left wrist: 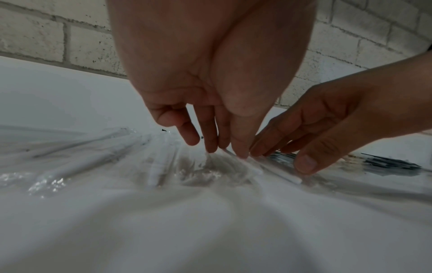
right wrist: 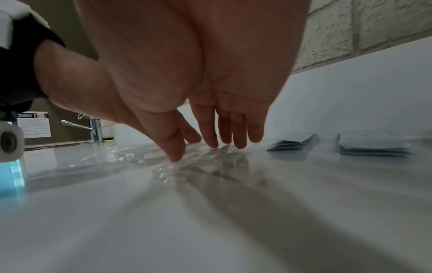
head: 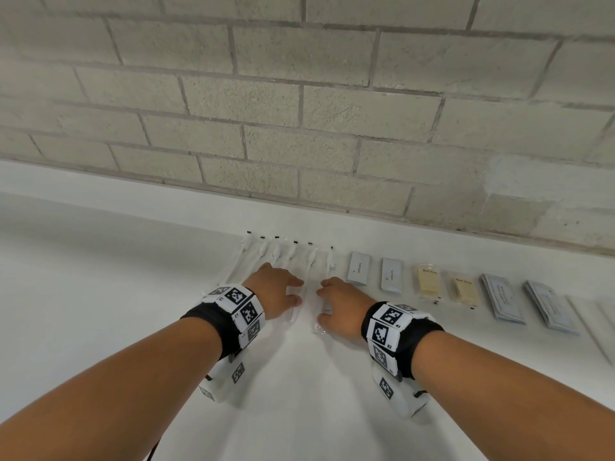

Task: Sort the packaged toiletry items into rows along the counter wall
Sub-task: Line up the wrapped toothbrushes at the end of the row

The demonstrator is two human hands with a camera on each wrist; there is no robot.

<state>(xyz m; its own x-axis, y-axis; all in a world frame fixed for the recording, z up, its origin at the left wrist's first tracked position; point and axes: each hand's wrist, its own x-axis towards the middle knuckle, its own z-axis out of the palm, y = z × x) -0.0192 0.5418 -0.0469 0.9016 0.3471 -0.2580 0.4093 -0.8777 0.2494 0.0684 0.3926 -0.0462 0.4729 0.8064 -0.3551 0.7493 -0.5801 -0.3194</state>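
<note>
— Clear-wrapped toothbrushes lie along the wall; both hands' fingers rest loose on them, left hand, right hand.
— Beside them on the worktop?
— Toothpaste sachets, soap bars.

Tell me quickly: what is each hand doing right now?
Left hand: open, straight fingers pressing on the clear-wrapped toothbrushes.
Right hand: open, fingertips resting on one wrapped toothbrush, nothing gripped.
</note>
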